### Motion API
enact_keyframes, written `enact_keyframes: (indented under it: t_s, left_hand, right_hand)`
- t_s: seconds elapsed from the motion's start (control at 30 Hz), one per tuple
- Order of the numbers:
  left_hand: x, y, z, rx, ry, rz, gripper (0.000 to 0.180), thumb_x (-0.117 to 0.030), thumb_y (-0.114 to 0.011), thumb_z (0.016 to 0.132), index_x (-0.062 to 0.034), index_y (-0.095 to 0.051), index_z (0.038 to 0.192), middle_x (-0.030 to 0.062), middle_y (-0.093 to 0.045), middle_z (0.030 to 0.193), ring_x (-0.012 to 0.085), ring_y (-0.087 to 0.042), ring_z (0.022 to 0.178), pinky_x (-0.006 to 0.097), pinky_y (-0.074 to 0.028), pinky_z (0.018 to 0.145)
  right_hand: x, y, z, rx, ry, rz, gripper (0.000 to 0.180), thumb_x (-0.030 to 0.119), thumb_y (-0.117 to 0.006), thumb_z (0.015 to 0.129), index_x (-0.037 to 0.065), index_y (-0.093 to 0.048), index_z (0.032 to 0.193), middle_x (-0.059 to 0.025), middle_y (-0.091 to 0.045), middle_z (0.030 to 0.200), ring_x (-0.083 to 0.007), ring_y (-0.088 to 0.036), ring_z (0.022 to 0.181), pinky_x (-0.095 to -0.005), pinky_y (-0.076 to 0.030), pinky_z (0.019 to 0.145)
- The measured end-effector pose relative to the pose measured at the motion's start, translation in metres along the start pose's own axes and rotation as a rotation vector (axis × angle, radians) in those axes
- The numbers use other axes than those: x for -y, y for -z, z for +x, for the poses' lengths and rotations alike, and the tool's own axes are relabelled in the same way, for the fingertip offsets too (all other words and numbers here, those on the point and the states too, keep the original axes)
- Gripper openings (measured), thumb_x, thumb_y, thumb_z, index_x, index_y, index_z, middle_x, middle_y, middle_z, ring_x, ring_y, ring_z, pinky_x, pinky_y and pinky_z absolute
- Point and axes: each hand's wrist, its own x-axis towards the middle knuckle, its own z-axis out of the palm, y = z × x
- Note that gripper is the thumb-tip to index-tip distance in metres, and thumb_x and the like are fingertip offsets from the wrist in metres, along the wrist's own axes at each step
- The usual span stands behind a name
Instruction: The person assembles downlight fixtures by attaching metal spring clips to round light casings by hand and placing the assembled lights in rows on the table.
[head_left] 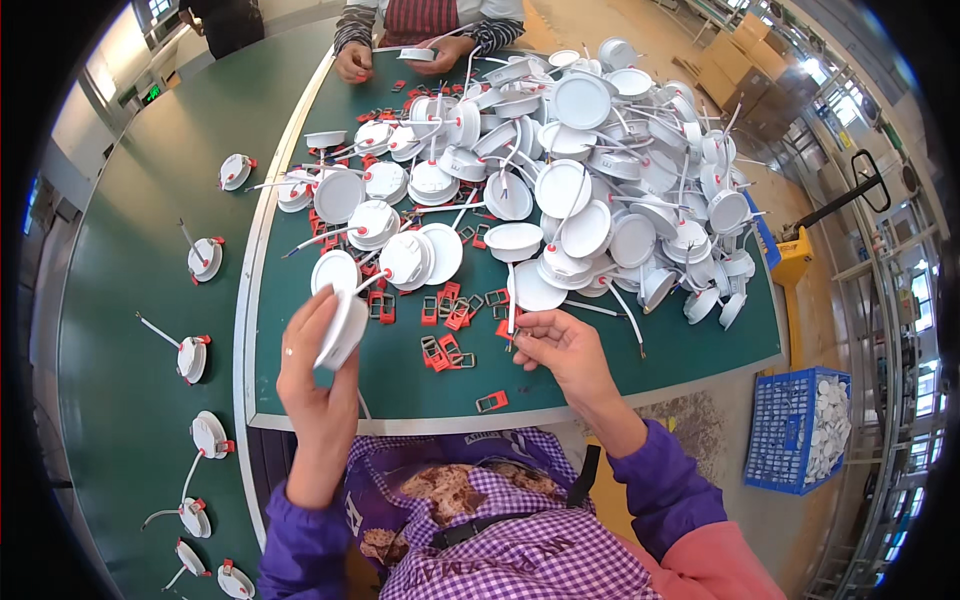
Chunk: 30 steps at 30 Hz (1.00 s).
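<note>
My left hand grips a round white downlight, tilted on its edge above the near left of the table. A white cable with a red sleeve runs from its far side. My right hand is closed in a pinch at the front of the pile, beside a hanging white cable and a red clip; what the fingertips hold, if anything, is too small to make out. Between my hands lie several loose red-and-metal spring clips, with a lone clip nearer the front edge.
A big heap of white downlights covers the table's middle and right. On the green surface at left, several downlights with red clips stand in a row. A co-worker's hands hold a downlight across the table. A blue crate sits at right.
</note>
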Motion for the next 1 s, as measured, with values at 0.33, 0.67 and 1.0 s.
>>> enact_keyframes:
  t_s: [0.33,0.67,1.0]
  left_hand:
    - [-0.017,-0.013,-0.065,-0.082,1.038,-1.003,0.034,-0.004,-0.065,0.086,-0.0012,-0.055,0.118,0.0095,-0.064,0.108,0.0188,-0.064,0.095,0.032,-0.052,0.082]
    - [-0.020,-0.036,-0.061,0.202,1.160,-1.510,0.040,-0.013,-0.060,0.091,-0.0014,-0.048,0.127,0.0127,-0.063,0.114,0.0272,-0.066,0.099,0.030,-0.057,0.077]
    - [-0.006,-0.117,0.004,0.297,1.105,-1.758,0.045,-0.013,-0.057,0.094,0.0018,-0.041,0.133,0.0168,-0.058,0.122,0.0315,-0.061,0.108,0.034,-0.054,0.086]
  right_hand:
    - [-0.003,-0.001,0.014,-0.235,0.090,-0.425,0.020,0.004,-0.061,0.089,-0.004,-0.064,0.107,-0.0066,-0.067,0.079,-0.0090,-0.062,0.070,-0.0221,-0.050,0.064]
    - [0.017,0.029,0.020,-0.069,-0.233,-0.037,0.021,0.021,-0.065,0.091,0.000,-0.063,0.088,-0.0038,-0.061,0.066,-0.0093,-0.057,0.049,-0.0210,-0.046,0.044]
    - [0.042,0.032,-0.016,0.336,-0.421,-0.305,0.017,0.018,-0.067,0.089,0.001,-0.065,0.088,-0.0007,-0.060,0.067,-0.0056,-0.051,0.047,-0.0201,-0.040,0.044]
